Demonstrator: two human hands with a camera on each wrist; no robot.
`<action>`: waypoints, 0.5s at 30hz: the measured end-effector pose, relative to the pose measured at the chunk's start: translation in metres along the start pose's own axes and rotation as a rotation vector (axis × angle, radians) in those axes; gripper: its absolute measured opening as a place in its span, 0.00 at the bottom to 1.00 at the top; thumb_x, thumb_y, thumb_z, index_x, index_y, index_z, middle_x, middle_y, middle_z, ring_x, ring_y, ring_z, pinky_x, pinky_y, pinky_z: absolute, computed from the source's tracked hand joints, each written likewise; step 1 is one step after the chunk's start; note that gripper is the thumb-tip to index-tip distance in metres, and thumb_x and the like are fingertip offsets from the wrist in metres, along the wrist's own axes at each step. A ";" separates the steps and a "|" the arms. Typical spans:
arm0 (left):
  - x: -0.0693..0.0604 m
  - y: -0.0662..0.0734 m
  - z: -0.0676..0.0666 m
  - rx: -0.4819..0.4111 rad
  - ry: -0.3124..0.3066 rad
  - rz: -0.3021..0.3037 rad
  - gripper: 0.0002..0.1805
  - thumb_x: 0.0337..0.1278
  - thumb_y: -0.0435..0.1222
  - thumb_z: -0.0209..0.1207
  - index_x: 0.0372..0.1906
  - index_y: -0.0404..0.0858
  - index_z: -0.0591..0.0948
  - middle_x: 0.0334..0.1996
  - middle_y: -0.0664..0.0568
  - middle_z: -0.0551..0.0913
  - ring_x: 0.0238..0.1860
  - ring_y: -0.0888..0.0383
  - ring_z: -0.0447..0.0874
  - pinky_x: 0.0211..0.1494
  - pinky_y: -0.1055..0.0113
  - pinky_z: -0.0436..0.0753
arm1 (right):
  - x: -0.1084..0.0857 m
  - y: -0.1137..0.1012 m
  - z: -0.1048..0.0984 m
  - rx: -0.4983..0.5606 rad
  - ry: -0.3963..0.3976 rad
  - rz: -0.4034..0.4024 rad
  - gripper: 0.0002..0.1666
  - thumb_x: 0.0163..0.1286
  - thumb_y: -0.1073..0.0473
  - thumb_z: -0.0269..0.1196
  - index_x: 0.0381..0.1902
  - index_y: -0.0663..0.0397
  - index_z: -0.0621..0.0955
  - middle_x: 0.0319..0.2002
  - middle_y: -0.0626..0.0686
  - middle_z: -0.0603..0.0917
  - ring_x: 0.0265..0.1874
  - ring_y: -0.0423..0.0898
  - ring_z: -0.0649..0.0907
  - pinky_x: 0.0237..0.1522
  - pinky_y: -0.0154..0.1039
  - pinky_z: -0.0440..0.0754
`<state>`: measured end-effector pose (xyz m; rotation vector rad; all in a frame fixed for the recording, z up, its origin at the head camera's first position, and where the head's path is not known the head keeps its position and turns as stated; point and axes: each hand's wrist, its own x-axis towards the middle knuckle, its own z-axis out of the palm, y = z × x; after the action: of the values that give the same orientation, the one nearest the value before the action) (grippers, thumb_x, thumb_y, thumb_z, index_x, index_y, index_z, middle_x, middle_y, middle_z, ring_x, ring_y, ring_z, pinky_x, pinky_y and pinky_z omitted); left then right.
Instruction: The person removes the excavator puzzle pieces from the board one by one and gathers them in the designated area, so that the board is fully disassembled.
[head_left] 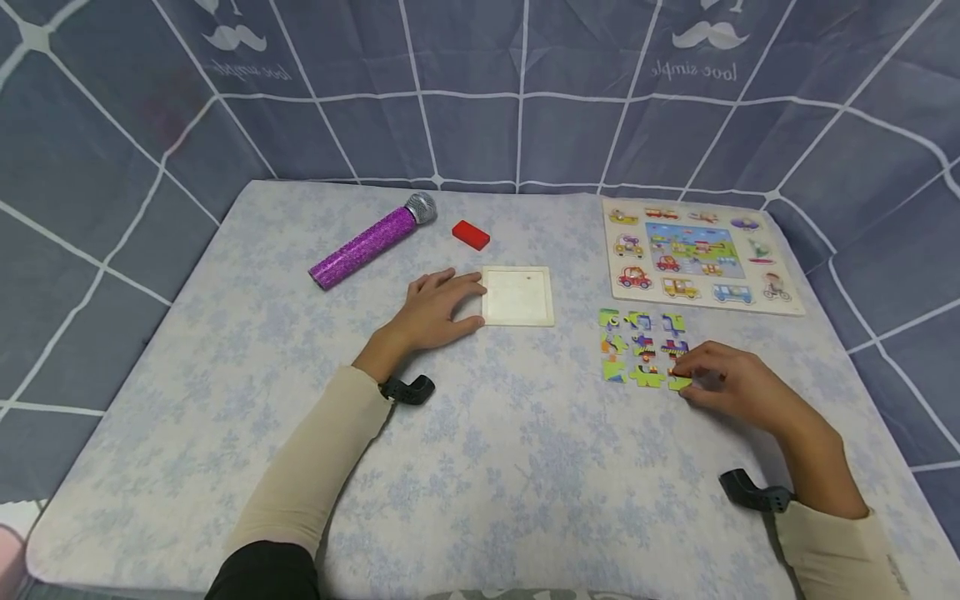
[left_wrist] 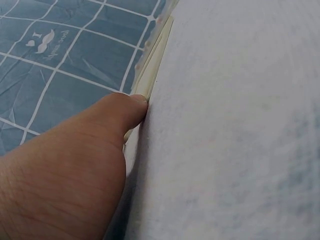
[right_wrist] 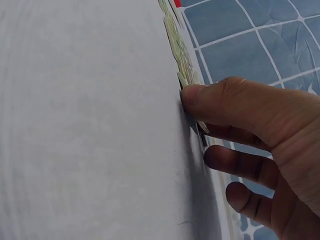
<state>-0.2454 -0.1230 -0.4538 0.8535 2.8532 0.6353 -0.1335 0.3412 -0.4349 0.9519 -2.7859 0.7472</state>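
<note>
A small cream puzzle tray [head_left: 517,297] with a raised rim lies flat at mid-table. My left hand [head_left: 435,312] rests at its left edge, thumb and fingertips touching the rim; in the left wrist view the thumb [left_wrist: 132,107] lies along that edge. Loose green and multicoloured jigsaw pieces [head_left: 645,348] lie in rows to the right of the tray. At their lower right corner, my right hand [head_left: 738,387] pinches one puzzle piece [head_left: 679,383] between thumb and index finger. In the right wrist view the other fingers curl loosely beneath, and the piece is mostly hidden.
Behind the loose pieces lies a larger wooden vehicle puzzle board [head_left: 705,295]. A red block [head_left: 471,235] sits behind the tray, and a purple glitter microphone [head_left: 367,246] lies to its left. A grey-blue checked curtain [head_left: 480,137] encloses the table's back and sides.
</note>
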 end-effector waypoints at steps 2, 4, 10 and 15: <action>0.000 0.002 0.000 -0.002 -0.001 0.000 0.31 0.69 0.56 0.56 0.72 0.50 0.72 0.78 0.57 0.59 0.78 0.44 0.47 0.72 0.41 0.47 | -0.001 0.000 0.000 -0.015 -0.001 0.013 0.21 0.48 0.71 0.79 0.40 0.49 0.89 0.42 0.44 0.83 0.40 0.42 0.82 0.42 0.26 0.75; 0.000 0.003 -0.001 -0.003 -0.001 -0.001 0.31 0.70 0.56 0.56 0.72 0.50 0.72 0.78 0.57 0.59 0.78 0.44 0.47 0.72 0.41 0.47 | -0.001 -0.001 0.000 -0.028 -0.008 0.029 0.19 0.50 0.71 0.79 0.39 0.48 0.89 0.42 0.44 0.83 0.40 0.42 0.82 0.41 0.28 0.76; 0.000 0.003 -0.002 -0.006 -0.007 -0.001 0.31 0.70 0.56 0.56 0.72 0.50 0.72 0.78 0.57 0.59 0.78 0.44 0.47 0.72 0.41 0.47 | -0.002 -0.002 0.001 -0.015 -0.009 0.047 0.18 0.52 0.72 0.77 0.39 0.50 0.89 0.41 0.46 0.82 0.37 0.43 0.82 0.35 0.33 0.77; 0.000 0.000 0.000 -0.005 -0.001 -0.003 0.31 0.69 0.56 0.56 0.72 0.50 0.72 0.78 0.57 0.59 0.78 0.43 0.48 0.72 0.41 0.47 | -0.002 -0.002 0.002 -0.003 -0.010 0.072 0.18 0.52 0.71 0.77 0.40 0.50 0.89 0.42 0.46 0.82 0.37 0.42 0.81 0.35 0.33 0.77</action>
<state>-0.2450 -0.1231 -0.4539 0.8479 2.8503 0.6417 -0.1310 0.3399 -0.4358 0.8610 -2.8425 0.7491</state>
